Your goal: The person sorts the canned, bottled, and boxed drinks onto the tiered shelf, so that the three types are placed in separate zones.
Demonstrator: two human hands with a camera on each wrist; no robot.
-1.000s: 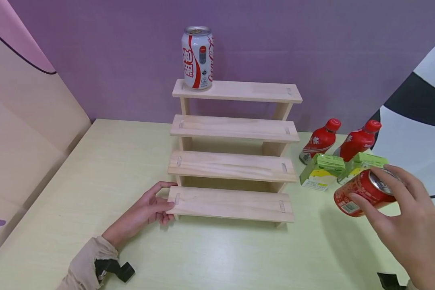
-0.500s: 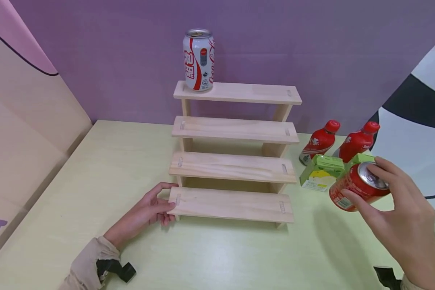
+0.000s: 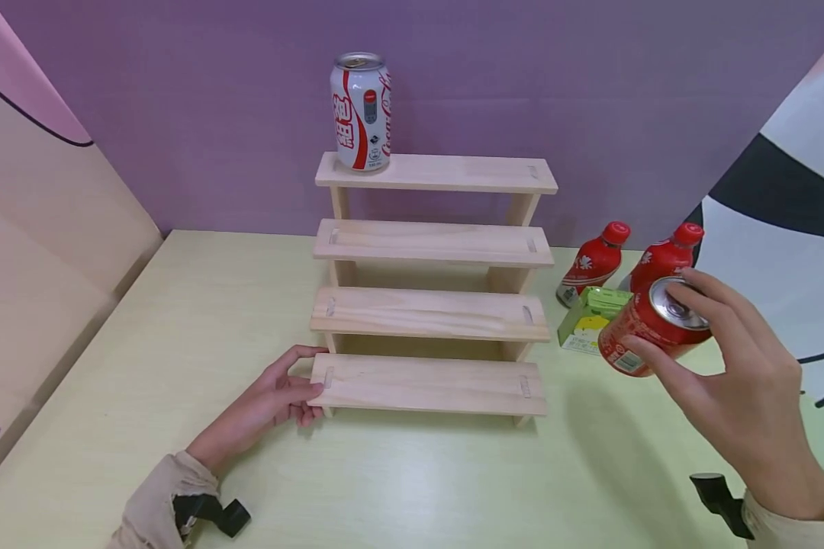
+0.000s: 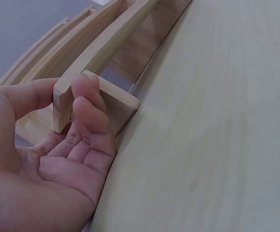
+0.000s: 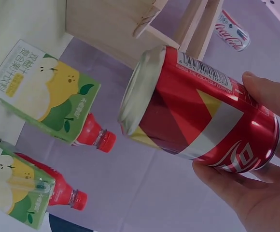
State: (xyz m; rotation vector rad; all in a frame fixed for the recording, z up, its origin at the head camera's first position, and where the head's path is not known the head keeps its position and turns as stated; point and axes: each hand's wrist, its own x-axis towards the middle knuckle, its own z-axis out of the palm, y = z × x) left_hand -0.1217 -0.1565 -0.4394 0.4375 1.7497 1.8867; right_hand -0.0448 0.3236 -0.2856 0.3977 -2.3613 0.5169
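Observation:
My right hand [image 3: 741, 389] grips a red Coca-Cola can [image 3: 645, 335] in the air, tilted, right of the wooden stand; in the right wrist view the thumb and fingers wrap the can [image 5: 198, 116]. My left hand [image 3: 268, 404] pinches the left end of the lowest step of the four-tier wooden stand [image 3: 429, 381]. In the left wrist view, thumb and fingers of the left hand [image 4: 67, 154] clasp the corner of that wooden board [image 4: 96, 53]. A white Coca-Cola can [image 3: 361, 114] stands upright on the left end of the top step.
Two red bottles [image 3: 593, 263] stand behind a green juice carton [image 3: 593, 316], right of the stand. A second juice carton [image 5: 14, 188] shows in the right wrist view, hidden by the can in the head view. A purple wall [image 3: 247, 114] closes the back.
My right hand has moved the red can left and upward in the head view, now covering the second carton. The left hand keeps its grip on the stand. The view has shifted slightly.

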